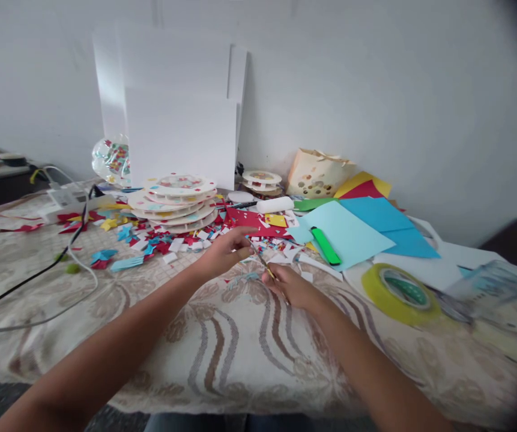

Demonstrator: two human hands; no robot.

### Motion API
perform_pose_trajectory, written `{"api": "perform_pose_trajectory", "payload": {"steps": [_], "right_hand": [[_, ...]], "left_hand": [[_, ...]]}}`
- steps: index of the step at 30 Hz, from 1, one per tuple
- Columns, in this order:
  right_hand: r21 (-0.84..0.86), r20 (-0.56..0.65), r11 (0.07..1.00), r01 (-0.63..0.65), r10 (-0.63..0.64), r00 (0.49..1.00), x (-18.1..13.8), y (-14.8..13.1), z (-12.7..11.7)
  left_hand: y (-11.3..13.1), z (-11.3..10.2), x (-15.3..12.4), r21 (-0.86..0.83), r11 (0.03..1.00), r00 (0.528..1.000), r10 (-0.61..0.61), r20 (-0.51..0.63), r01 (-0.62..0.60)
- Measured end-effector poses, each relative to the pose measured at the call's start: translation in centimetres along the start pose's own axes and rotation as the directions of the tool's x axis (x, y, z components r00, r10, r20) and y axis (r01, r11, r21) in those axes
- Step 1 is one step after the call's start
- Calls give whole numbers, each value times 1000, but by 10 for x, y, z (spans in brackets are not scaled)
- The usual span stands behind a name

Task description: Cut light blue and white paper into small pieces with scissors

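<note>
Over the front middle of the table, my right hand (289, 284) is closed around a slim, pen-like tool (274, 277) with gold and dark parts; its exact kind is unclear. The tool slants up and left towards my left hand (228, 252). My left fingers are bent together in a pinch near the tool's tip; what lies between them is too small to make out. Small light-blue paper scraps (251, 276) lie on the cloth beneath both hands. A red paper sheet (258, 222) lies just beyond them.
Stacked decorated discs (179, 207) stand behind paper bits at left. To the right lie a green cutter (325, 245), light-blue paper (361, 237) and a yellow tape roll (400, 294). A beige bag (319, 173) and white boards (179, 132) stand by the wall. A cable (71, 243) crosses the left.
</note>
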State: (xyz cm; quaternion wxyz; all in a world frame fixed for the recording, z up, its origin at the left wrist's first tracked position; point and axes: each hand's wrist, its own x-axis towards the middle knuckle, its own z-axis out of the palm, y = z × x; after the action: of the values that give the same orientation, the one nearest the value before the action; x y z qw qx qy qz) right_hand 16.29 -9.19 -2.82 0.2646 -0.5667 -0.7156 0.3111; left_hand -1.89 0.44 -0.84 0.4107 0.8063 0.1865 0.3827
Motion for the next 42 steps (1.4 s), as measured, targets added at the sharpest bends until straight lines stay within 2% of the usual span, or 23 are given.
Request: {"api": "perform_pose_trajectory", "payload": {"steps": [6,14,24,31,42], "right_hand": [[11,-5,1000,-8,8,1000,1,3,1],[6,2,1000,-25,25,1000,1,2,0],[-66,-28,998,-23,21,999,2,2,0],[-44,-8,999,16,-16,1000,1,0,1],[-132,-57,991,38,-45,997,5,1,1]], "left_hand": [[0,-4,1,-98,995,999,-7,39,10],[-1,-4,1,-92,996,999,-5,36,8],[3,-3,1,-94,994,998,-60,30,63],[0,-3,2,-110,993,998,-47,30,50],[-2,-2,2,-135,990,999,-40,30,44]]}}
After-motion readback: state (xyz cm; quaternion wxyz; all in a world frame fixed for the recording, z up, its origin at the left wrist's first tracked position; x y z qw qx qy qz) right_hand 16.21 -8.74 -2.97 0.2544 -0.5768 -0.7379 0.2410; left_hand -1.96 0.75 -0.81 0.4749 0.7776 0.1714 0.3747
